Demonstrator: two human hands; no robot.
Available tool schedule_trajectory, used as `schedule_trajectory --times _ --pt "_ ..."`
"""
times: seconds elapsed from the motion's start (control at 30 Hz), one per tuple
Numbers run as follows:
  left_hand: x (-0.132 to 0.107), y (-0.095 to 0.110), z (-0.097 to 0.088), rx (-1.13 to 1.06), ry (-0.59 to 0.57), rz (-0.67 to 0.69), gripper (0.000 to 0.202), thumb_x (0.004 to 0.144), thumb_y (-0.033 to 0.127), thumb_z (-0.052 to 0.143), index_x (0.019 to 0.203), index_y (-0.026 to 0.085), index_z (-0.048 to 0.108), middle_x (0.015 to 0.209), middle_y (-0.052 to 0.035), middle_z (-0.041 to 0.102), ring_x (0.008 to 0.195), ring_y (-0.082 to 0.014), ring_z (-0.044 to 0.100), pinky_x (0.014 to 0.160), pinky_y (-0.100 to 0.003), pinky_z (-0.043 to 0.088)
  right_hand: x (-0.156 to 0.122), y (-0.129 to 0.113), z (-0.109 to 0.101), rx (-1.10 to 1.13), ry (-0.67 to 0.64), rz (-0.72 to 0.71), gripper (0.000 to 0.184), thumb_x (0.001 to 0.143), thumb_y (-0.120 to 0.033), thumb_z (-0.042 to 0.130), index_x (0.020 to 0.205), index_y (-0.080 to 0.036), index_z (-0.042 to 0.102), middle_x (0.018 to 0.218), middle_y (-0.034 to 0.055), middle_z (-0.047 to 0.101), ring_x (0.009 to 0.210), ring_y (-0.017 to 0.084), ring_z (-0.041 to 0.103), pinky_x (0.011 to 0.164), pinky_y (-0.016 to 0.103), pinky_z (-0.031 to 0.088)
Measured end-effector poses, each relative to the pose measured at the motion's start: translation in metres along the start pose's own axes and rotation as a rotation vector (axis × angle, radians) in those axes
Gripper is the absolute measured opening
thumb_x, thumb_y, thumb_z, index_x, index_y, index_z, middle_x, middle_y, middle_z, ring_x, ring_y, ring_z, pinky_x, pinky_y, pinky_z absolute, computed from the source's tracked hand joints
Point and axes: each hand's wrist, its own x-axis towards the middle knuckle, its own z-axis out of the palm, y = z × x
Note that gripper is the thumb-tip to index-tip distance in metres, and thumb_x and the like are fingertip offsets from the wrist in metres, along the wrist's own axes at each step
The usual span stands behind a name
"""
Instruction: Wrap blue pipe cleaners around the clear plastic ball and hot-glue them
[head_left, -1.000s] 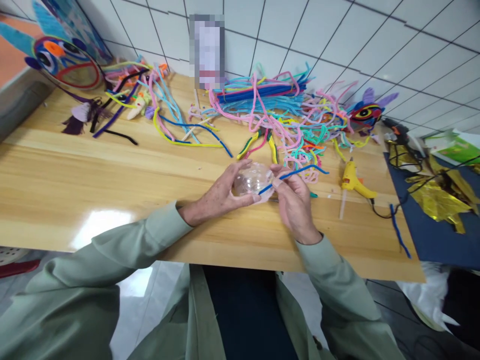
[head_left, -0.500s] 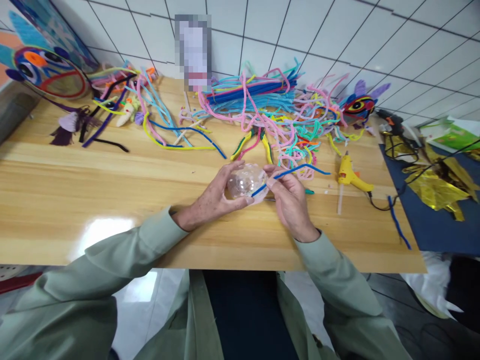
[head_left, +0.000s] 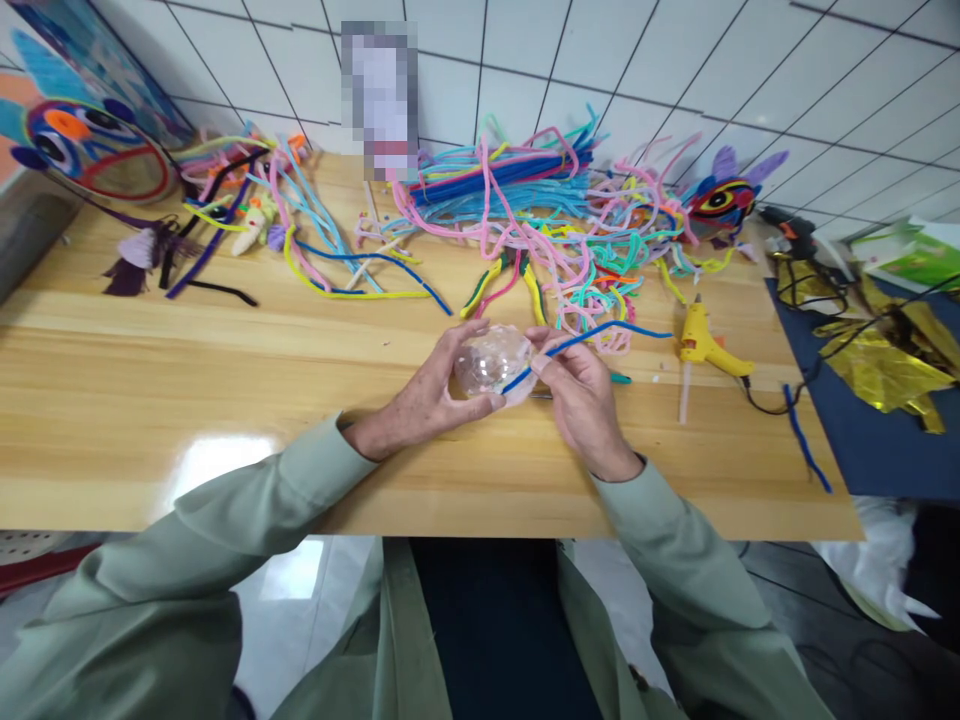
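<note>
My left hand [head_left: 431, 395] is wrapped round a clear, rounded plastic piece [head_left: 489, 362], its thumb at the near rim. A blue pipe cleaner [head_left: 592, 334] lies along the right edge of that piece and stretches out to the right. My right hand [head_left: 576, 400] pinches the pipe cleaner between thumb and fingers, close against the plastic. Just beyond my hands lie yellow-handled pliers [head_left: 534, 292]. To the right rests a yellow glue gun [head_left: 701, 340] with a glue stick poking out.
Bundled pipe cleaners [head_left: 510, 185] and a loose tangle [head_left: 600, 270] line the back by the tiled wall. Finished fish-like masks [head_left: 97, 150] stand at far left and right. Gold foil [head_left: 877, 365] lies on a blue surface at right. Another blue pipe cleaner [head_left: 806, 440] lies near the right edge.
The hands keep their hold on the plastic piece and the blue pipe cleaner with hardly any movement. The pipe cleaner's free end reaches slightly farther right; the view has shifted a little.
</note>
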Motion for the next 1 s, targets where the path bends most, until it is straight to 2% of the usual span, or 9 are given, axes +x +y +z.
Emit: schedule_trajectory --times 0.27,0.53,0.73,0.87,1.0 --pt "0.0 0.003 -0.002 -0.007 -0.025 0.006 0.09 0.094 0.051 0.087 0.167 0.034 0.037 0.169 -0.0154 0.047 0.16 -0.0405 0.051 0.137 -0.067 0.041 0.0 -0.001 -0.001 -0.068 -0.02 -0.003 0.02 0.093 -0.048 0.084 0.097 -0.032 0.072 0.133 0.0024 0.078 0.13 0.024 0.073 0.108 0.041 0.062" --pt "0.001 0.005 -0.002 -0.053 -0.039 -0.022 0.088 0.094 0.052 0.088 0.165 0.034 0.04 0.172 -0.016 0.047 0.162 -0.0409 0.049 0.137 -0.069 0.039 0.002 -0.004 -0.001 -0.09 -0.049 0.015 0.023 0.093 -0.05 0.081 0.099 -0.031 0.071 0.132 0.0027 0.078 0.129 0.025 0.073 0.107 0.041 0.062" --pt "0.001 0.005 -0.003 -0.042 -0.044 -0.016 0.09 0.09 0.051 0.09 0.163 0.033 0.041 0.168 -0.0162 0.047 0.161 -0.0407 0.05 0.135 -0.067 0.042 0.001 -0.004 -0.001 -0.044 -0.045 0.033 0.02 0.089 -0.043 0.087 0.095 -0.03 0.073 0.132 0.0024 0.078 0.129 0.025 0.072 0.109 0.042 0.062" --pt "0.002 0.008 -0.006 -0.071 -0.064 -0.019 0.101 0.083 0.057 0.096 0.164 0.033 0.039 0.168 -0.0153 0.047 0.16 -0.0411 0.05 0.135 -0.065 0.043 0.001 -0.005 -0.001 -0.02 -0.061 0.017 0.02 0.088 -0.041 0.088 0.096 -0.029 0.074 0.135 0.0028 0.076 0.131 0.025 0.072 0.112 0.043 0.061" --pt "0.003 0.013 -0.007 -0.071 -0.059 -0.064 0.095 0.086 0.06 0.093 0.162 0.031 0.043 0.166 -0.0157 0.05 0.159 -0.0409 0.052 0.135 -0.066 0.042 -0.002 -0.009 0.001 -0.104 -0.109 -0.027 0.025 0.09 -0.047 0.087 0.097 -0.029 0.072 0.137 0.0048 0.074 0.132 0.026 0.071 0.113 0.044 0.061"
